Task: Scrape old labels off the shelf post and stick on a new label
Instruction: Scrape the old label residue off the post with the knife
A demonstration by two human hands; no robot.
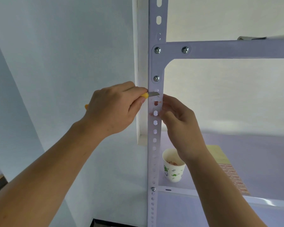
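While the scraping is, by the look of it, partway done, the white perforated shelf post (155, 145) runs up the middle of the view, with a cross beam (236, 49) bolted to it above and the lower shelf (261, 153) behind it. A sheet of new labels (233, 177) lies on that shelf near its front edge, not yet used. The left hand (111, 110) grasps a yellow-handled utility knife (152, 94), its blade laid flat across the post's face. The right hand (179, 118) is curled against the post's right edge; whether it pinches a scrap cannot be told. A paper cup (174, 171) holding peeled scraps stands at the shelf's front left corner, just beside the post. Reddish label remnants (156, 103) cling around the slots just below the blade. The blade points toward the right fingertips (164, 97), so a slip off the smooth metal could nick them; a steep angle might gouge the paint, or the tip could catch in a slot. Counted: one post, one sheet, one cup, one knife, two remnant patches, four bolts.
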